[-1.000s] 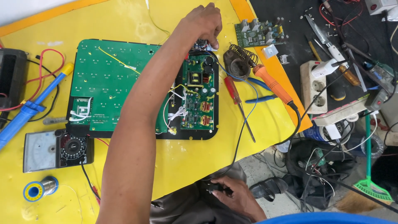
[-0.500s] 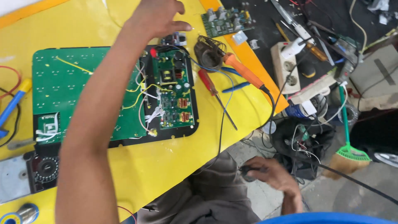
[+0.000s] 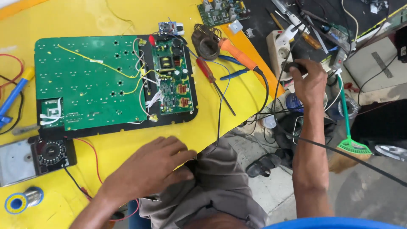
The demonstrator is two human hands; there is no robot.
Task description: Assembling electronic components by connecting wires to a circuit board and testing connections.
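A large green circuit board [image 3: 89, 80] lies in a black case on the yellow table [image 3: 106, 17], with a smaller power board [image 3: 171, 78] beside it and yellow and white wires between them. My left hand [image 3: 148, 169] rests with spread fingers at the table's front edge, over my grey trousers, and holds nothing. My right hand [image 3: 309, 82] is off the table's right edge, closed on a black plug [image 3: 293, 66] with a black cable, right beside a white power strip [image 3: 280, 46].
An orange-handled soldering iron [image 3: 237, 54] sits in its coil stand, next to a red screwdriver [image 3: 206, 70]. A multimeter [image 3: 36, 154] and a solder reel [image 3: 21, 200] lie at the front left. Tools and cables cover the dark bench at the right. A green broom [image 3: 349, 142] stands below.
My left hand has pulled back from the top of the board to the table's front edge. My right hand has risen from my lap to the power strip with the black plug.
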